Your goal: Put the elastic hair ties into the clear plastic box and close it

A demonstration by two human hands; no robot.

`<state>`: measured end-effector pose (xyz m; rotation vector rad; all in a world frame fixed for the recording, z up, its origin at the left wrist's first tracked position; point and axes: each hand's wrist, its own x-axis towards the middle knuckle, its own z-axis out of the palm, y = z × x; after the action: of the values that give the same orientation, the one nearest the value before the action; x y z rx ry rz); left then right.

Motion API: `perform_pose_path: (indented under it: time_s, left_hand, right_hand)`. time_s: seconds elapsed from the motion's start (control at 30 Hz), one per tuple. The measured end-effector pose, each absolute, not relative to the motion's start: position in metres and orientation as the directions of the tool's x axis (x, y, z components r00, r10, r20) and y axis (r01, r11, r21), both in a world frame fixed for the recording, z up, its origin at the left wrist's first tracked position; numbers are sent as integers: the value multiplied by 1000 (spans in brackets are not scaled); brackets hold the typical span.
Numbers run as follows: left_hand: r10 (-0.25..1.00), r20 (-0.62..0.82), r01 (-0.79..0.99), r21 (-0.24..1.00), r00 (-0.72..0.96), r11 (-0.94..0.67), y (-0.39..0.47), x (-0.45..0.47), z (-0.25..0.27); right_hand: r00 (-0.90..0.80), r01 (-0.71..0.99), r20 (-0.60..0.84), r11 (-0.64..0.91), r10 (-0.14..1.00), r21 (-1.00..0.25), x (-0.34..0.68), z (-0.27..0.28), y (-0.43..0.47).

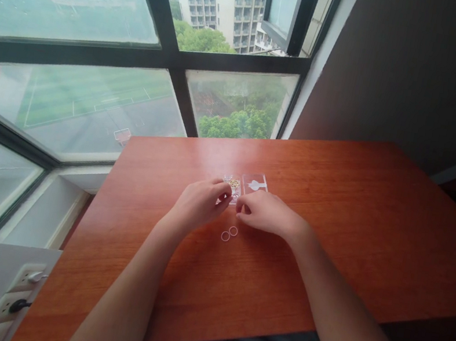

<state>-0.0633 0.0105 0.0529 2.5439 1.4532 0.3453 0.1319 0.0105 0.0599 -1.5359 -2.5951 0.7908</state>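
Note:
A small clear plastic box (232, 199) lies on the table with its transparent lid (254, 183) folded open to the right; a pale shape is printed on the lid. Inside the box sit gold-coloured rings (234, 183) and some shiny small pieces. My left hand (202, 200) is at the box's left side, thumb and fingers pinched together; what they hold is too small to tell. My right hand (264, 211) is at the box's lower right, fingers curled closed, their contents hidden. Nearer to me, two thin silvery rings (226, 236) lie side by side on the wood.
The reddish-brown wooden table (356, 216) spreads widely to the right. Dark-framed windows (176, 61) border its far and left sides, and a grey wall (404, 72) stands at the far right. Sockets with plugs (19, 306) are at lower left.

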Motion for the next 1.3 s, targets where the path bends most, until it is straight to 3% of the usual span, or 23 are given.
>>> perform_pose_path:
  time_s: [0.17,0.43,0.67,0.9,1.3]
  left_hand:
    - [849,85,802,293,521,-521,11,-69,59]
    - [847,-61,819,301,527,-488,8,-78,67]
    - [813,-90,799,276,575,-535,-3,-73,76]
    - [734,-228,767,247,640,-592,-11,-58,72]
    - [711,-264,758,179,651,-627,-16,-46,61]
  right_hand:
    - [-595,777,-305,435,744,-455,123,57,6]
    - [-586,799,-283,482,760,-359,114,50,3]
    - [-583,763,-109,497,805,-415,125,49,13]
    - [-327,815,190,379,926,-440,126,38,25]
    - [-249,817,215,325,944,-477,138,35,34]
